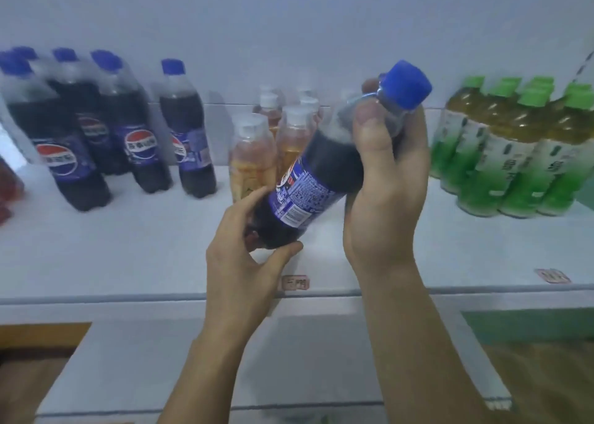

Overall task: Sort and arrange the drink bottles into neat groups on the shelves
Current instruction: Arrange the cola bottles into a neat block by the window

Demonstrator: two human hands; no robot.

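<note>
A cola bottle with a blue cap and blue label is tilted in the air above the white shelf, cap pointing up and right. My right hand grips its neck and shoulder. My left hand cups its base. Several matching cola bottles stand grouped at the shelf's left. A cluster of orange drink bottles with white caps stands behind the held bottle. Several green tea bottles with green caps stand at the right.
A red-labelled bottle shows at the far left edge. Small price tags sit on the shelf's front lip. A lower white shelf lies below, with wooden floor beside it.
</note>
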